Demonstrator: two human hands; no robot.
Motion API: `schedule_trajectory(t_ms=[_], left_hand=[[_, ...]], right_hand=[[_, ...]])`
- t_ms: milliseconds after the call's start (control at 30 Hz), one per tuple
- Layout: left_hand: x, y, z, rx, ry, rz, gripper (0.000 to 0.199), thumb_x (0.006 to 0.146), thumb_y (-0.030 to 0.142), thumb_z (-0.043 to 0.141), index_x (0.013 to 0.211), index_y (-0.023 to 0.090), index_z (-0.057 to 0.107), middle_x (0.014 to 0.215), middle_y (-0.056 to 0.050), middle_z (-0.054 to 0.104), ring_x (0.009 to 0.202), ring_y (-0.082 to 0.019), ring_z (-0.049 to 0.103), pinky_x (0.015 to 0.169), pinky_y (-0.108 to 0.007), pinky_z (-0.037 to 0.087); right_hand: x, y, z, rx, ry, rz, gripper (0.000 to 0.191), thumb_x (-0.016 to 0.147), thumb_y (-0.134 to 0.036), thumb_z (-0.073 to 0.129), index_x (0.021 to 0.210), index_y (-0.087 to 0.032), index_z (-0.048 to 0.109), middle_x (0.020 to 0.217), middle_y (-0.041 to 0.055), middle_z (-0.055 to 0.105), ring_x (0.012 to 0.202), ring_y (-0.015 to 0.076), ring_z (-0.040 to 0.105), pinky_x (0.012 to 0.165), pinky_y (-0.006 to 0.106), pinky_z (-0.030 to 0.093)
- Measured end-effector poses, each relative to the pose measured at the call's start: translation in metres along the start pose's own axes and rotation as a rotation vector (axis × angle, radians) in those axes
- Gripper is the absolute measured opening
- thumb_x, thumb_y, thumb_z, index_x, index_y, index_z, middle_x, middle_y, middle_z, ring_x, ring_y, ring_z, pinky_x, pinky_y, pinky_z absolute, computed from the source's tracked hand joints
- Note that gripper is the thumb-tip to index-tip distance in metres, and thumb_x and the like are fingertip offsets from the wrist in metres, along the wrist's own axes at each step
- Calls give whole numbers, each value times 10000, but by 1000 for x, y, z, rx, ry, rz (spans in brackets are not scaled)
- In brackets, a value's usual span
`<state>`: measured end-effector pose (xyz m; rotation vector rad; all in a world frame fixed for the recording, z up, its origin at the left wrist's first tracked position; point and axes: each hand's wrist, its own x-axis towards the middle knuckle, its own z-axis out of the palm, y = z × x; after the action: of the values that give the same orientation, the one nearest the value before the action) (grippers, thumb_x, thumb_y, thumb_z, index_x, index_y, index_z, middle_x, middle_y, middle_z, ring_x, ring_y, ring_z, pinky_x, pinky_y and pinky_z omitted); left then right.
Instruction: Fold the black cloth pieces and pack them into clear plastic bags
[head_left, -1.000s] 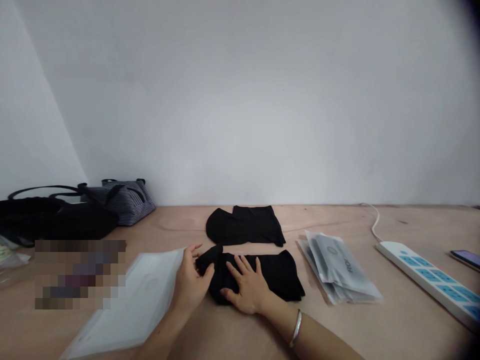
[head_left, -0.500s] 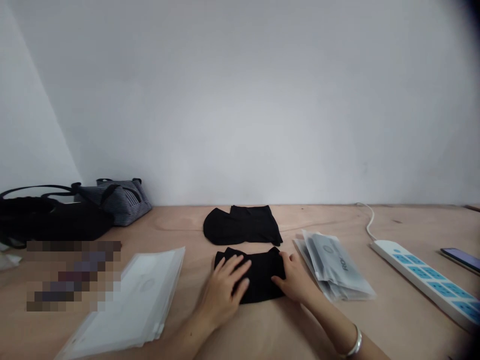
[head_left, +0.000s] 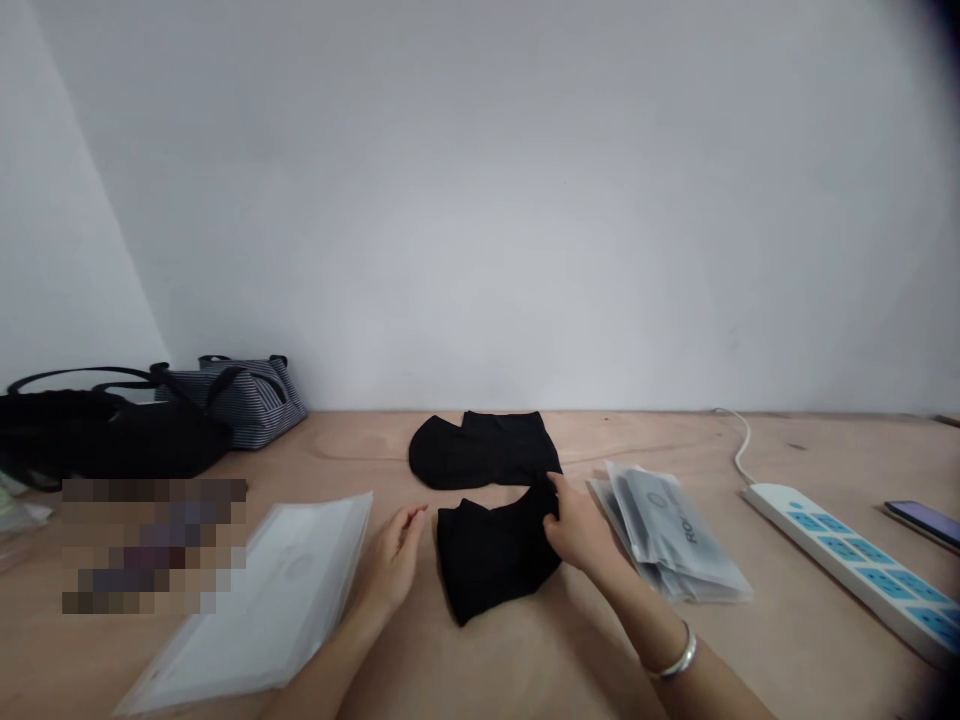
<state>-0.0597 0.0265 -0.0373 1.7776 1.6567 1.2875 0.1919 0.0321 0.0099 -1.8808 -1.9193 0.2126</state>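
Observation:
A folded black cloth piece (head_left: 491, 555) lies on the wooden table in front of me, its right end raised. My right hand (head_left: 574, 522), with a silver bangle on the wrist, pinches that right end between thumb and fingers. Left of the cloth, apart from it, is my left hand (head_left: 397, 555), holding nothing, its thumb and fingers slightly apart. Behind lies a second flat black cloth piece (head_left: 484, 450) with a rounded left end.
Translucent zip bags (head_left: 262, 600) lie at the left, and filled zip bags (head_left: 671, 530) at the right. Farther right are a white power strip (head_left: 855, 565) and a phone (head_left: 926, 522). A striped bag (head_left: 259, 400) and a black bag (head_left: 112, 435) stand at the back left.
My left hand has come off the front cloth and moved left. My right hand has lifted the cloth's right end, and the cloth has turned, its left end now nearer me.

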Motion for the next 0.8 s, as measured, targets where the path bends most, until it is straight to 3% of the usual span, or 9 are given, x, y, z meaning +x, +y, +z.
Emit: schedule_trajectory(t_ms=[100, 200, 333, 467, 533, 600, 700, 800], left_hand=[[1, -2, 3, 0, 11, -9, 346, 853, 409, 327, 977, 185, 560, 1025, -63, 621, 1002, -219, 558, 885, -394, 423], [0, -1, 4, 3, 24, -8, 353, 845, 416, 329, 973, 182, 559, 1014, -60, 625, 993, -217, 564, 885, -389, 423], [1, -5, 4, 20, 54, -16, 372, 842, 422, 316, 960, 166, 559, 987, -75, 634, 960, -225, 581, 852, -386, 445], [0, -2, 0, 45, 75, 20, 368, 853, 412, 318, 1021, 170, 537, 1033, -80, 613, 982, -225, 565, 860, -386, 439], [-2, 6, -4, 69, 31, 118, 347, 849, 400, 360, 1071, 196, 531, 1108, -64, 580, 1057, -214, 518, 925, -376, 394], [-5, 19, -10, 140, -85, 294, 318, 845, 375, 399, 1089, 229, 543, 1195, -44, 534, 1155, -210, 434, 1003, -383, 309], [-12, 35, -15, 282, -331, 528, 286, 843, 383, 425, 1034, 245, 587, 1295, -29, 462, 1245, -230, 321, 1056, -437, 200], [-19, 42, -14, 341, -519, 587, 392, 786, 484, 494, 1079, 236, 571, 1344, -42, 407, 1264, -262, 289, 1050, -469, 205]], right_hand=[[-7, -45, -5, -91, 45, -104, 584, 701, -64, 391, 1276, -149, 337, 1012, 125, 580, 841, 231, 583, 666, 306, 417], [-20, -85, 8, -161, 29, -218, 595, 680, -52, 425, 1259, -165, 346, 978, 121, 568, 814, 238, 570, 634, 313, 413], [-38, -106, 37, -189, -36, -479, 519, 676, -105, 492, 1188, -143, 412, 957, 124, 566, 832, 249, 528, 703, 360, 402], [-50, -91, 49, -128, -81, -701, 301, 779, -277, 475, 1058, -168, 495, 942, 96, 571, 900, 253, 479, 806, 408, 352], [-51, -75, 47, -74, -147, -780, 360, 780, -403, 487, 1066, -186, 497, 962, 78, 569, 920, 243, 474, 840, 406, 334], [-49, -55, 42, -8, -217, -851, 443, 744, -398, 527, 1134, -197, 465, 1003, 62, 564, 950, 224, 476, 875, 383, 320], [-48, -25, 33, 104, -269, -882, 517, 704, -217, 511, 1209, -182, 406, 1089, 63, 552, 1010, 191, 475, 936, 348, 298], [-50, -1, 26, 187, -252, -785, 599, 676, -135, 459, 1264, -135, 345, 1210, 98, 486, 1100, 175, 439, 960, 316, 314]])
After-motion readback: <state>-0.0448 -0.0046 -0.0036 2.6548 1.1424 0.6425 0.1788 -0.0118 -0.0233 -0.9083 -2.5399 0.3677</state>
